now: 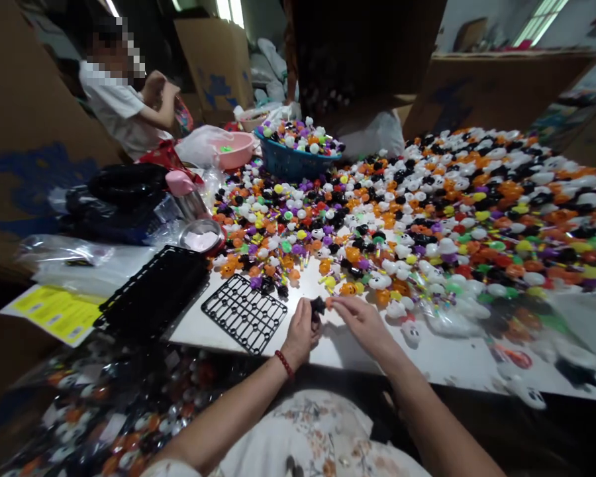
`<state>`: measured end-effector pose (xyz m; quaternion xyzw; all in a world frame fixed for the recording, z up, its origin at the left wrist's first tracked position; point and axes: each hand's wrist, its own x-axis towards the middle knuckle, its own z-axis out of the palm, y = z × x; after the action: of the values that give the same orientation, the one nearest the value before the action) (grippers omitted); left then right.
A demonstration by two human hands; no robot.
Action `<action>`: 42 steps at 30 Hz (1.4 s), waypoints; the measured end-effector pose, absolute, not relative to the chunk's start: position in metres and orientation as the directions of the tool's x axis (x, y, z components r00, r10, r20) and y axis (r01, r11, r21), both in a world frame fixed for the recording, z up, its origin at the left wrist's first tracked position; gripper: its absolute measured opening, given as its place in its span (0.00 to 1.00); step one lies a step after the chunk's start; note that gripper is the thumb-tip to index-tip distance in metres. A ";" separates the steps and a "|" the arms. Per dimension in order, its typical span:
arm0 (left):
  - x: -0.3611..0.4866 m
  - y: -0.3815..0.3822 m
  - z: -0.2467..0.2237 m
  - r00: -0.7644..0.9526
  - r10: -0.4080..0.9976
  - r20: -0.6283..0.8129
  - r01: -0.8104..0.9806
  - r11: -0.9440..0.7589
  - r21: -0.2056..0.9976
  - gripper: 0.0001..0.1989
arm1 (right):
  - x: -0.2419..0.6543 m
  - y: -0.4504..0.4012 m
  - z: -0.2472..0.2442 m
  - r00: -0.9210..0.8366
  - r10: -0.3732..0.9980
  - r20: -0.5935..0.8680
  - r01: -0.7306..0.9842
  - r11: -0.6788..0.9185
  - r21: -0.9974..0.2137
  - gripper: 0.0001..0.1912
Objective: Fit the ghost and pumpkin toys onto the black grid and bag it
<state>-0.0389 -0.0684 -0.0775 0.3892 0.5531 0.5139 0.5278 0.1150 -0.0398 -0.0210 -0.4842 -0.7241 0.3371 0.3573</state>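
Note:
My left hand [302, 331], with a red bead bracelet at the wrist, is closed around a small black piece [318, 306] above the table's front part. Close beside it on the right, my right hand [360, 321] pinches a small orange piece [329, 303], which is next to the black one; whether the two touch is too small to tell. A black grid tray [246, 313] lies flat on the white table [347, 344], left of my left hand. Behind both hands spreads a large heap of small colourful figures [377, 218].
A stack of black trays [153, 291] lies at the left, beside plastic bags and a metal bowl [198, 238]. Farther back are a blue basket [298, 164] full of figures and a pink basin [236, 151]. A person [124, 106] in a white shirt stands at the back left.

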 end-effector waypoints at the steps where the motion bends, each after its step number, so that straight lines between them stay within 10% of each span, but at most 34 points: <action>1: -0.041 -0.067 -0.075 -0.165 0.978 -0.130 -0.026 0.127 0.992 0.21 | 0.128 -0.033 -0.016 -0.197 0.956 0.215 0.483 0.286 -0.828 0.17; 8: -0.087 -0.016 -0.044 -0.130 0.948 0.291 0.657 -0.138 0.741 0.16 | 0.178 0.023 0.008 0.026 0.816 0.577 0.910 0.220 -0.352 0.22; 14: -0.101 0.020 -0.042 -0.093 0.957 0.275 0.656 -0.149 0.740 0.08 | 0.083 0.048 -0.019 -0.350 0.863 0.365 0.757 0.490 -0.433 0.18; 20: -0.111 0.002 -0.040 -0.216 0.946 0.240 0.424 -0.131 0.896 0.07 | 0.020 0.078 -0.026 -0.554 0.831 0.056 0.756 0.529 -0.386 0.14; 28: -0.119 -0.026 -0.036 -0.286 0.958 -0.033 -0.158 -0.013 0.987 0.16 | -0.011 0.080 -0.031 -0.519 0.855 -0.012 0.814 0.490 -0.311 0.16; 35: -0.119 -0.036 -0.029 -0.099 0.954 -0.282 -0.714 0.130 0.688 0.15 | 0.028 0.037 -0.040 -0.365 0.922 0.127 0.387 0.274 -0.880 0.19; 42: -0.089 -0.043 -0.030 0.122 0.961 -0.248 -0.700 0.260 0.665 0.14 | 0.064 -0.021 -0.041 -0.310 0.876 0.370 0.446 0.478 -0.757 0.21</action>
<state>-0.0888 -0.0430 -0.0298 0.1981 0.3291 0.5752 0.7223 0.0638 -0.0207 -0.0407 -0.4332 -0.7626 0.2709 0.3968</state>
